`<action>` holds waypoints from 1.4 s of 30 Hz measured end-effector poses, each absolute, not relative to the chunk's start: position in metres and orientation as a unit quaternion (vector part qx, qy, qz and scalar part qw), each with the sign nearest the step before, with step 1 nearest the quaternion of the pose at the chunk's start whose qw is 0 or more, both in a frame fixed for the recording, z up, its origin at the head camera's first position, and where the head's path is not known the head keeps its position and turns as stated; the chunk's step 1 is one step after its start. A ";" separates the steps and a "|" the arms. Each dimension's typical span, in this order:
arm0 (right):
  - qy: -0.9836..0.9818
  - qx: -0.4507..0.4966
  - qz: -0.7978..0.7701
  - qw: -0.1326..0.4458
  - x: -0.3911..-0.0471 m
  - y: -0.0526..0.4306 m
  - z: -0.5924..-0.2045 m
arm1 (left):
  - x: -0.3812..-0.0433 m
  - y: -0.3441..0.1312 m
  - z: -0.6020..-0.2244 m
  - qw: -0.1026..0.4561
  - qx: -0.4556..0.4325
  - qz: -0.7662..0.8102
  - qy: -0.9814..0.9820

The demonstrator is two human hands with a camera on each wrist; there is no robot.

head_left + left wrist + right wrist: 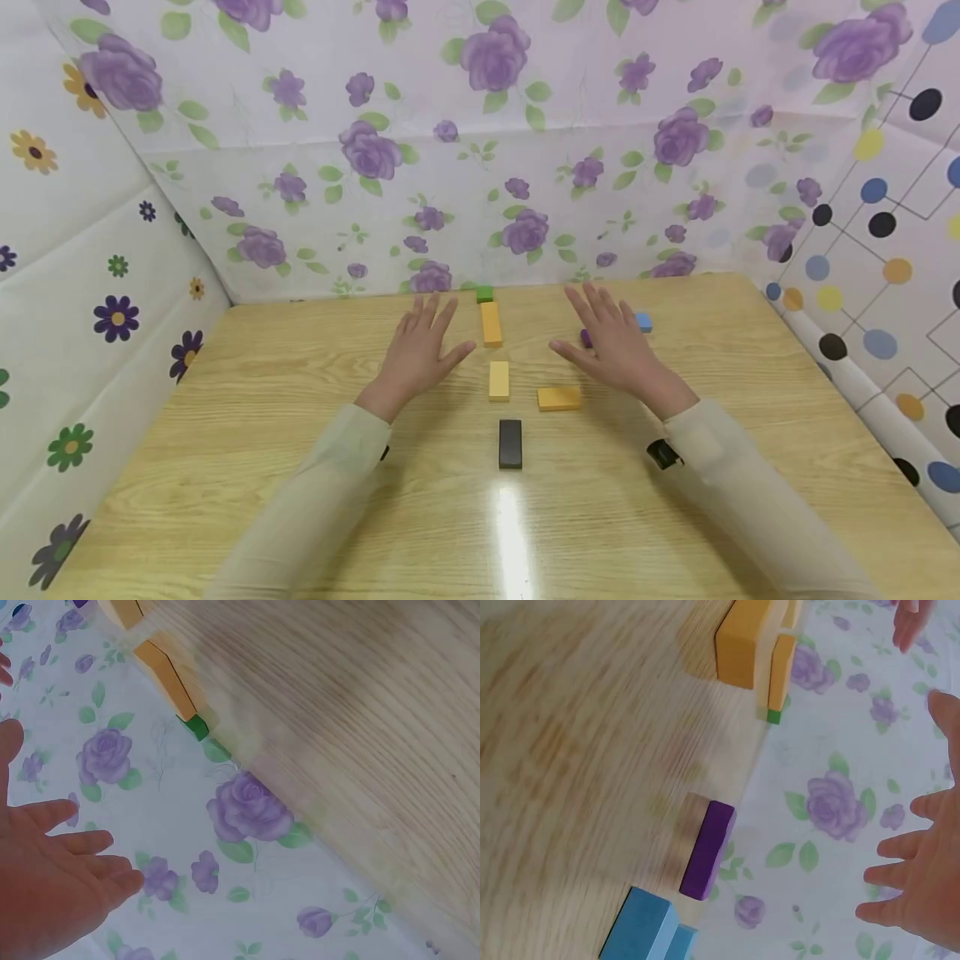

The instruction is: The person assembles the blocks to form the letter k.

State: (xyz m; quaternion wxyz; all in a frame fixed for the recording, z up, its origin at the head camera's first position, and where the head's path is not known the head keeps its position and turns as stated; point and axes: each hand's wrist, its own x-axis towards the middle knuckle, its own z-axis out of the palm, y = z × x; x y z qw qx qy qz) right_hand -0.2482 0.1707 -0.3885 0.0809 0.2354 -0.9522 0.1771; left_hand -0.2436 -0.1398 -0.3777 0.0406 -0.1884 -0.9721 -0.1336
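Observation:
Both hands are held over the table with straight, spread fingers, and neither holds anything. My left hand (416, 354) is left of a long orange block (491, 325), which has a green block (484, 293) at its far end. Under my right hand (617, 350), a purple block (586, 337) and a blue block (644, 322) are partly covered in the head view; the right wrist view shows more of the purple block (708, 850) and blue block (637, 926). Between the hands lie a pale yellow block (498, 381), another orange block (558, 398) and, nearer, a black block (510, 443).
The blocks lie on a light wood-grain table (262, 433). A floral sheet (450, 108) hangs behind its far edge. Patterned sheets stand at the left (67, 333) and right (885, 292). A glare streak crosses the near tabletop.

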 end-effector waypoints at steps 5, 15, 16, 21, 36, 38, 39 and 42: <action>-0.942 0.259 0.195 0.090 -0.241 0.168 -0.386 | -0.241 -0.140 -0.377 0.054 -0.213 -0.165 -0.962; -0.917 0.305 0.251 0.056 -0.226 0.159 -0.384 | -0.236 -0.140 -0.378 0.053 -0.242 -0.213 -0.945; -0.914 0.308 0.260 0.046 -0.224 0.158 -0.384 | -0.235 -0.140 -0.379 0.051 -0.246 -0.215 -0.944; -0.900 0.316 0.301 0.000 -0.217 0.151 -0.387 | -0.231 -0.142 -0.383 0.038 -0.264 -0.230 -0.936; -0.875 0.313 0.358 -0.088 -0.196 0.140 -0.398 | -0.230 -0.140 -0.400 -0.055 -0.277 -0.326 -0.902; -0.873 0.312 0.362 -0.100 -0.195 0.139 -0.400 | -0.230 -0.139 -0.403 -0.069 -0.282 -0.334 -0.897; -0.871 0.312 0.364 -0.107 -0.194 0.138 -0.401 | -0.230 -0.138 -0.404 -0.076 -0.283 -0.335 -0.895; -0.866 0.315 0.367 -0.123 -0.191 0.136 -0.404 | -0.231 -0.137 -0.406 -0.100 -0.284 -0.339 -0.892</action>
